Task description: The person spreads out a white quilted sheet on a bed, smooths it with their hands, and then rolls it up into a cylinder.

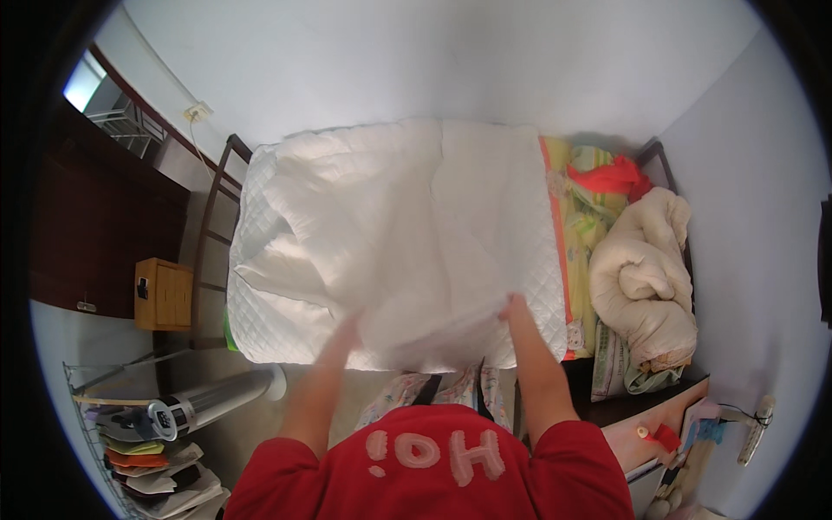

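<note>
A white quilt (381,208) lies loosely over a white quilted mattress pad (539,251) on the bed, with folds bunched toward the left. Its near edge is lifted and smeared by motion between my hands. My right hand (514,305) is closed on that edge near the right side of the bed. Farther left, my left hand (353,329) is blurred, but its fingers appear wrapped round the same edge. Both arms reach forward over the near side of the bed.
A rolled beige quilt (646,277) and a red cloth (611,176) lie at the bed's right end. The metal bed frame (208,234) rises at the left. Beyond it stand a wooden cabinet (163,295) and a silver tower fan (217,403). A drawer desk (654,425) is at the lower right.
</note>
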Demonstrator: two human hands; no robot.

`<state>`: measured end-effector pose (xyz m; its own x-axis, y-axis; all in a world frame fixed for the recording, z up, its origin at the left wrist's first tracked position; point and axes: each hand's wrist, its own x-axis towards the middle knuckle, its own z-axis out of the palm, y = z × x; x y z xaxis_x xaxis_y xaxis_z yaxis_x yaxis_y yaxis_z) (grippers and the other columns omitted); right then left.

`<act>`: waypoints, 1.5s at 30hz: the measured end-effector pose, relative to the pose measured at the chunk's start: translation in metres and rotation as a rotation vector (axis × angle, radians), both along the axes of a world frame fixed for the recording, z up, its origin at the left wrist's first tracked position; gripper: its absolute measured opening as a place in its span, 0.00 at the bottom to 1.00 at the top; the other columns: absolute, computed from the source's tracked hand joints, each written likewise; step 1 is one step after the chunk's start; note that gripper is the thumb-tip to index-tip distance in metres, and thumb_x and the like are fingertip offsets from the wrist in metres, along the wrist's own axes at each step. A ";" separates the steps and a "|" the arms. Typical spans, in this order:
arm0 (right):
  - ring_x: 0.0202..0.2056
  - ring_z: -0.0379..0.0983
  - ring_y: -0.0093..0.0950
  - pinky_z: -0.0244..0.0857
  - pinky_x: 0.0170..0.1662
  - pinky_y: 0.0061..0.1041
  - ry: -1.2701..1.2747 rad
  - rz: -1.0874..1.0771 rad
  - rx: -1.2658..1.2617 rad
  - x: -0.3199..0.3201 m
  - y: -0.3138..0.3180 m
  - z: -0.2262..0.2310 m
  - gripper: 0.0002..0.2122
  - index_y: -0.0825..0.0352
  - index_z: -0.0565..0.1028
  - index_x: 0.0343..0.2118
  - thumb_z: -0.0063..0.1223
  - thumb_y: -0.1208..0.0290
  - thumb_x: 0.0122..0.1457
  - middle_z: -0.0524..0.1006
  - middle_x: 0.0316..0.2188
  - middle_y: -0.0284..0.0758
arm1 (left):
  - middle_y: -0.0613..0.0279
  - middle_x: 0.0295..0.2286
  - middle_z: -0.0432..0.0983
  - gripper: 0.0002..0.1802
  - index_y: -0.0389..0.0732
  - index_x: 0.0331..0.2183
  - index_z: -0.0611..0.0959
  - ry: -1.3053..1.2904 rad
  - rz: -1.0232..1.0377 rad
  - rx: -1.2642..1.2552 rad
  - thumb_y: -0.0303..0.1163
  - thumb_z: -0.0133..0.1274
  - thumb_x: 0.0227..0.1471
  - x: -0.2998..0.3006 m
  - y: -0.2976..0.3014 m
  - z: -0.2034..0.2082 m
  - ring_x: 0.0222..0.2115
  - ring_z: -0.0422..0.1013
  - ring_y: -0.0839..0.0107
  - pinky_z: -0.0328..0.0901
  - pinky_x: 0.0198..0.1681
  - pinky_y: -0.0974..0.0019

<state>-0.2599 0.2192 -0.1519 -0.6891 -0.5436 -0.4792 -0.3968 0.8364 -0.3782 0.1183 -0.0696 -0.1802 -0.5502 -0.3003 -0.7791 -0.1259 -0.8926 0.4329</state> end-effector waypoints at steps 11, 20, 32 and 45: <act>0.49 0.64 0.39 0.59 0.52 0.40 -0.777 -0.585 -2.041 0.005 -0.019 0.361 0.19 0.70 0.67 0.44 0.38 0.72 0.47 0.70 0.43 0.41 | 0.50 0.48 0.65 0.23 0.30 0.49 0.65 0.674 0.552 -0.406 0.33 0.41 0.53 -0.045 -0.007 0.308 0.51 0.60 0.57 0.51 0.56 0.55; 0.41 0.69 0.33 0.65 0.44 0.36 -0.939 -1.564 -1.492 0.042 0.070 0.018 0.13 0.67 0.71 0.37 0.41 0.75 0.47 0.73 0.37 0.35 | 0.53 0.42 0.69 0.18 0.33 0.44 0.69 0.032 0.260 -0.561 0.29 0.44 0.51 0.025 0.026 -0.003 0.44 0.66 0.59 0.62 0.49 0.56; 0.25 0.64 0.22 0.60 0.27 0.24 -0.345 -1.473 -1.108 0.026 0.051 0.024 0.07 0.74 0.69 0.26 0.45 0.79 0.42 0.70 0.24 0.32 | 0.51 0.43 0.67 0.18 0.34 0.45 0.66 -0.186 -0.160 -0.538 0.30 0.42 0.52 0.066 0.025 -0.145 0.44 0.65 0.56 0.65 0.46 0.54; 0.34 0.63 0.27 0.61 0.38 0.38 -0.603 -1.974 -0.643 0.104 0.205 -0.058 0.22 0.61 0.65 0.50 0.45 0.73 0.49 0.69 0.32 0.32 | 0.51 0.28 0.67 0.15 0.38 0.35 0.68 -0.550 -0.213 -0.035 0.38 0.48 0.49 0.009 0.093 -0.045 0.24 0.67 0.61 0.69 0.33 0.53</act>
